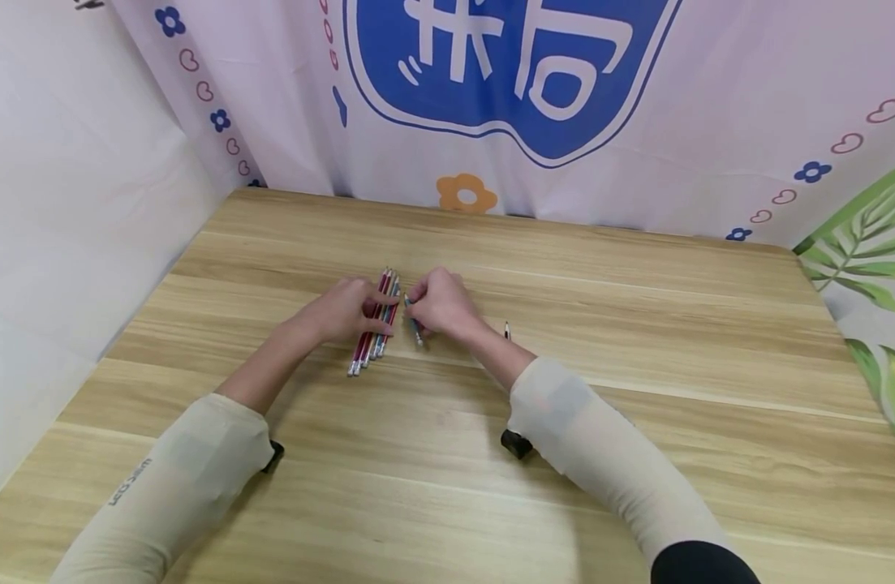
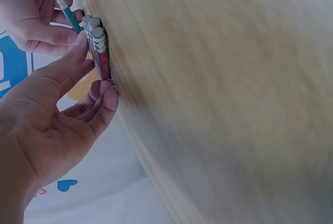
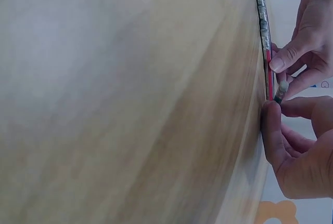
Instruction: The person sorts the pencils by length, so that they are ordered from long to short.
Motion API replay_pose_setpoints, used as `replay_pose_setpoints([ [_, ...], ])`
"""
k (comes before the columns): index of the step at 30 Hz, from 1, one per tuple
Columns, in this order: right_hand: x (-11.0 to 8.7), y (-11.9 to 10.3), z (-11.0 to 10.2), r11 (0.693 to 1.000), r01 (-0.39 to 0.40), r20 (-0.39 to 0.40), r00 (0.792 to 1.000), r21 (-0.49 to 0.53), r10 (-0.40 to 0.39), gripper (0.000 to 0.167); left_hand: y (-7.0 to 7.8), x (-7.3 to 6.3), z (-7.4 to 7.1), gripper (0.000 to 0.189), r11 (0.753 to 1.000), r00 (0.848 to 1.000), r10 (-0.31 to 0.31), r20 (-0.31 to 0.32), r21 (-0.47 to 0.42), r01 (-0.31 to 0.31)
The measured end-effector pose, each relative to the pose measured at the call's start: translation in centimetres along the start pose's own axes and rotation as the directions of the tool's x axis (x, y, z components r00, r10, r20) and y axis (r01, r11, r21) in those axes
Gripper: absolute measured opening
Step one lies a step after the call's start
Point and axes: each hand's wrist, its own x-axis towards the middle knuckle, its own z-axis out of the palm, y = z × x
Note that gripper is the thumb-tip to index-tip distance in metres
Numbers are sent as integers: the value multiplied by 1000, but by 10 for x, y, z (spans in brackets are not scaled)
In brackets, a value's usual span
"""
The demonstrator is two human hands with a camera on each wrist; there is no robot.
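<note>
Several pencils [image 1: 367, 345] lie side by side in a slanted row on the table, red, blue and yellowish, their silver eraser ends toward me. My left hand [image 1: 342, 310] holds this row, thumb at one side and fingertips at the other, as the left wrist view shows. Just right of the row, my right hand [image 1: 443, 304] pinches a green-blue pencil [image 2: 66, 11] between thumb and fingers. That pencil is tilted, its white eraser end raised in the left wrist view. In the right wrist view, the pencil row [image 3: 264, 24] appears nearly edge-on.
A dark-tipped pencil [image 1: 507, 330] lies beyond my right forearm, which hides most of it. The wooden table [image 1: 637, 324] meets a printed cloth [image 1: 286, 105] at its back edge. A white wall covering [image 1: 89, 203] stands on the left.
</note>
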Motion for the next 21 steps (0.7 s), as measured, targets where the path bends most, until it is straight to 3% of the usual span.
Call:
replay_pose_setpoints([
  [11,-2,1,4,998,27,7,1000,-54,-27,28,0,0,0,51,1000,1000,9,-4,13,-9],
  [21,-2,-2,7,984,59,-10,998,-167,-62,31,-1,0,0,52,1000,1000,4,-3,4,-4],
])
